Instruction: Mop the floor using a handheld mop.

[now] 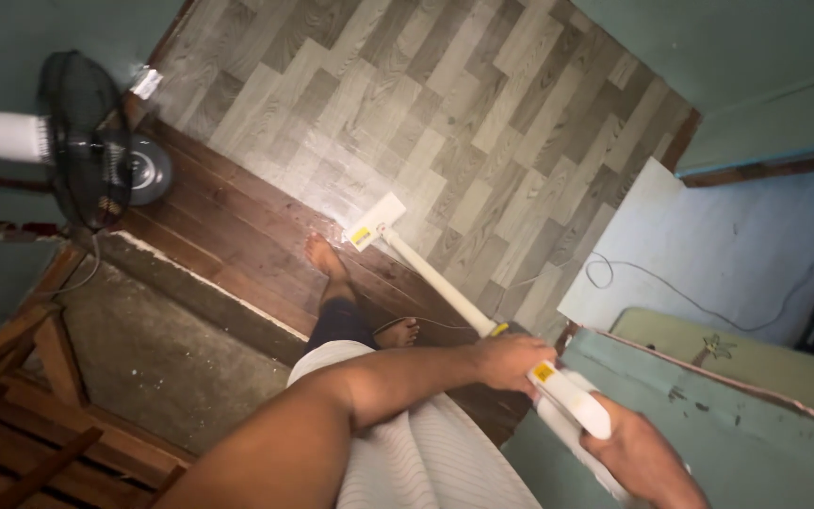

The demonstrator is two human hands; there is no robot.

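Mop head (376, 221) on floor (445, 113) ahead of feet; fan (82, 141) far left; cable (671, 283), perhaps on wall, right.

The mop (445, 287) looks like smooth, glossy white plastic, its handle gripped by both hands. The floor (445, 113) is wood-look plank, grey and red-brown, with a wet sheen. The concrete (157, 349) is rough and matt; the shirt (426, 452) is ribbed cloth.
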